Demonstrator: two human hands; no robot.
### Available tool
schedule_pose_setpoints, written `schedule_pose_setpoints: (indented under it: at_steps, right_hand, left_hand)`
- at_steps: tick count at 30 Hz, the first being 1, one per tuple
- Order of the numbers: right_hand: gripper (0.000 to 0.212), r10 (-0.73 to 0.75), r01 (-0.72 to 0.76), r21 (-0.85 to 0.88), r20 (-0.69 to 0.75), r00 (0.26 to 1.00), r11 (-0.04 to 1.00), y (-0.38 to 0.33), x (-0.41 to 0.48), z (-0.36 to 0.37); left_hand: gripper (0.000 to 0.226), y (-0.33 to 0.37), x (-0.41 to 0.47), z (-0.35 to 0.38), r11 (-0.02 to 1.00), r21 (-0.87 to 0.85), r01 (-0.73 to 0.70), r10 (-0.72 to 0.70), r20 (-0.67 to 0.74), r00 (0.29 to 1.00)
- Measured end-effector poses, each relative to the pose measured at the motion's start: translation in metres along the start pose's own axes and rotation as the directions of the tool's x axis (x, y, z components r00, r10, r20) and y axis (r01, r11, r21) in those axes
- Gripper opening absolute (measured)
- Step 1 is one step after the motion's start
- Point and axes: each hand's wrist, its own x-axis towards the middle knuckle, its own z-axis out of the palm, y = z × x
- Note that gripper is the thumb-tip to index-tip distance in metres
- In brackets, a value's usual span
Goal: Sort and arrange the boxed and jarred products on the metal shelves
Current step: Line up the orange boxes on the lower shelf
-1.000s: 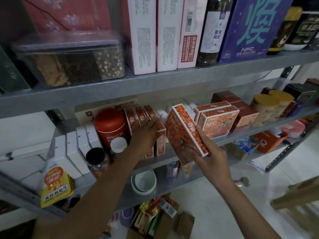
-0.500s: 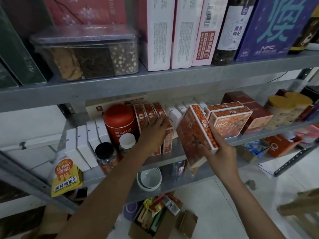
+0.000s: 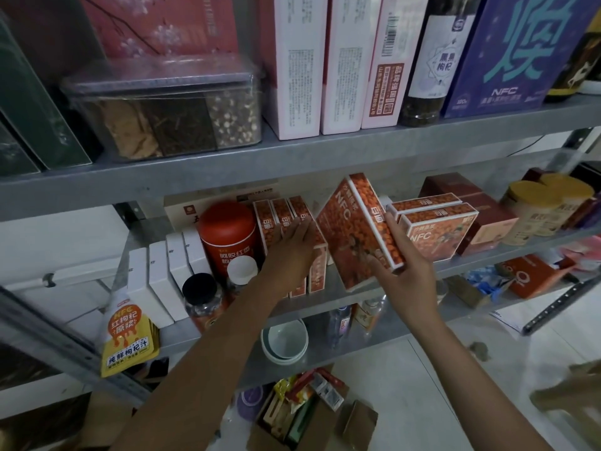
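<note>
Head cam: landmark is the red canister (image 3: 227, 237) on the middle shelf (image 3: 357, 299). My left hand (image 3: 291, 252) is just right of the canister, fingers straight and together, palm flat against the row of small orange boxes (image 3: 281, 218) standing there; it's pressing, not gripping. Further right of the canister, my right hand (image 3: 406, 270) has the big orange NFC box (image 3: 353, 236): thumb on its spine side, fingers wrapped under the lower end. That box is tilted, top leaning back and away from the canister, bottom corner down at the shelf's front lip; can't tell if it's touching metal. Right beyond it, two matching boxes (image 3: 435, 229) sit on the shelf, one behind the other. Left of the canister: white boxes (image 3: 162, 275) in a row. In front of the canister: black-lid jar (image 3: 200, 297) and white-lid jar (image 3: 242, 271). Below and left of the canister: yellow pouch (image 3: 128, 340) at the shelf edge. Below the canister, one shelf down: stacked bowls (image 3: 284, 340).
</note>
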Motion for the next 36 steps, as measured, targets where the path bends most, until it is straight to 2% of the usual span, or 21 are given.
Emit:
schedule_pose_setpoints:
  at_steps: [5, 8, 11, 15, 18, 20, 22, 24, 28, 30, 33, 36]
  right_hand:
    - [0.078, -0.031, 0.035, -0.13, 0.033, 0.999, 0.991, 0.008, 0.015, 0.02]
    - [0.076, -0.021, 0.027, -0.181, 0.035, 0.999, 0.983, 0.01, 0.027, 0.038]
    - [0.074, 0.005, 0.007, -0.236, 0.051, 0.999, 0.972, 0.015, 0.035, 0.053]
    - [0.08, 0.081, -0.001, -0.307, 0.249, 0.965, 0.952, 0.019, 0.042, 0.066]
    - [0.095, 0.155, 0.008, -0.345, 0.442, 0.884, 0.939, 0.022, 0.048, 0.062]
    - [0.095, 0.147, 0.035, -0.324, 0.518, 0.843, 0.945, 0.027, 0.049, 0.057]
    - [0.085, 0.121, 0.09, -0.413, 0.457, 0.881, 0.906, 0.032, 0.046, 0.054]
    - [0.076, 0.087, 0.099, -0.531, 0.313, 0.946, 0.842, 0.036, 0.044, 0.054]
    - [0.059, 0.03, 0.111, -0.614, 0.215, 0.976, 0.781, 0.042, 0.048, 0.064]
    - [0.062, 0.008, 0.135, -0.642, 0.215, 0.977, 0.755, 0.044, 0.053, 0.068]
    - [0.084, -0.009, 0.161, -0.668, 0.225, 0.974, 0.727, 0.046, 0.062, 0.07]
    - [0.088, 0.101, 0.184, -0.761, 0.311, 0.945, 0.622, 0.051, 0.069, 0.065]
  left_hand:
    - [0.058, -0.001, 0.001, 0.001, 0.999, -0.039, -0.005, 0.004, -0.025, 1.0]
    - [0.071, -0.001, 0.001, 0.001, 0.995, -0.095, -0.012, 0.009, -0.038, 0.999]
    - [0.08, -0.001, 0.0, 0.003, 0.996, -0.08, -0.028, 0.025, -0.038, 0.999]
    - [0.077, 0.0, 0.0, 0.005, 0.998, -0.059, -0.021, 0.018, -0.054, 0.998]
    - [0.068, 0.0, 0.002, 0.008, 1.0, 0.008, -0.011, 0.011, -0.026, 1.0]
    - [0.065, 0.0, 0.003, 0.009, 1.0, 0.021, -0.011, 0.011, -0.014, 1.0]
    - [0.066, 0.001, 0.005, 0.01, 1.0, 0.024, -0.016, 0.016, -0.011, 1.0]
    - [0.069, 0.001, 0.005, 0.01, 0.999, 0.039, -0.008, 0.008, 0.0, 1.0]
    - [0.08, 0.002, 0.002, 0.008, 0.998, 0.052, -0.019, 0.019, 0.0, 1.0]
    - [0.083, 0.003, 0.001, 0.007, 0.998, 0.055, -0.018, 0.018, -0.008, 1.0]
    - [0.084, 0.004, 0.002, 0.006, 0.998, 0.059, -0.006, 0.007, -0.006, 1.0]
    - [0.085, 0.003, 0.002, 0.006, 0.998, 0.066, -0.006, 0.006, 0.001, 1.0]
